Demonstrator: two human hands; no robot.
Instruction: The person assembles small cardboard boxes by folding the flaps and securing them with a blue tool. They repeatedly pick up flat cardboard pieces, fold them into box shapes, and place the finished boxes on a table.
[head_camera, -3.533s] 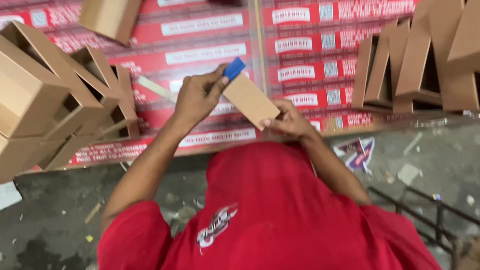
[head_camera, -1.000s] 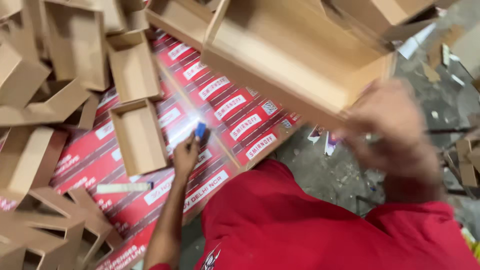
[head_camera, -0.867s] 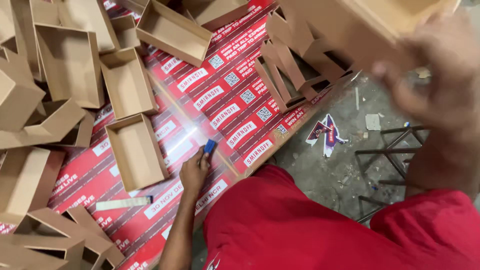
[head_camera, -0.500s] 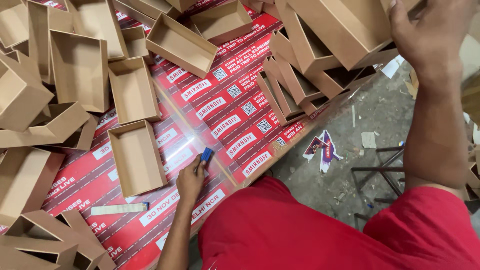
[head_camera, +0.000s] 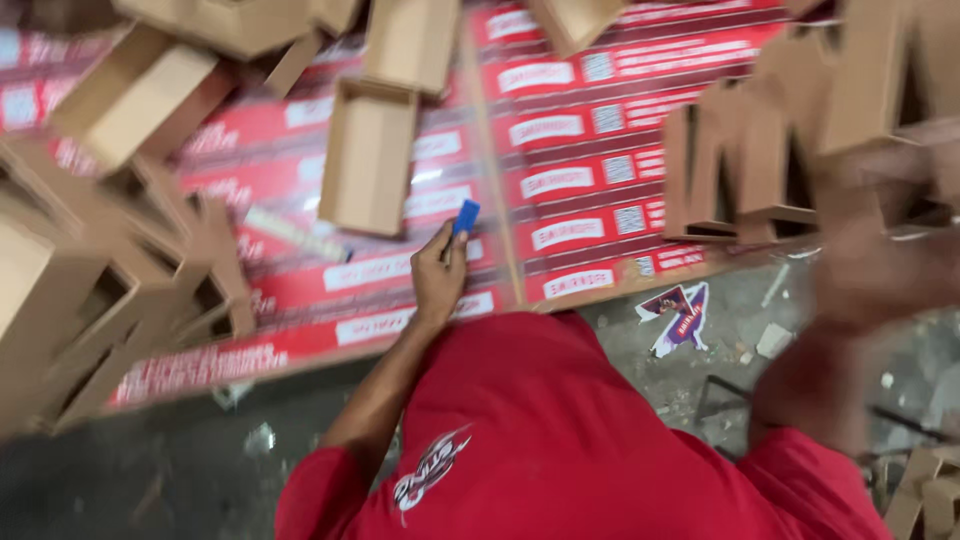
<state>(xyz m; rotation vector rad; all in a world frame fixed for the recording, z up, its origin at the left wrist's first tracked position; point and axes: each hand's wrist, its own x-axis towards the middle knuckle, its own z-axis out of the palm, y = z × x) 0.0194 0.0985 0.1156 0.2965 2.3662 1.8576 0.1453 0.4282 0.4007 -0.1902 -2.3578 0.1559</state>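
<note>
My left hand rests on the red printed sheets that cover the work surface, and it grips a small blue tool that points away from me. Just beyond it lies an open brown cardboard tray. My right hand is a blur at the right, close to a row of cardboard trays standing on edge. The blur hides whether it holds anything. My red shirt fills the bottom of the view.
Heaps of folded cardboard trays lie at the left and along the top. A thin pale strip lies on the red sheets. The grey floor holds a torn printed scrap and small litter.
My right arm has come down from overhead, where it held a large cardboard tray, to the right side. The view has swung round. My left hand still holds the blue tool.
</note>
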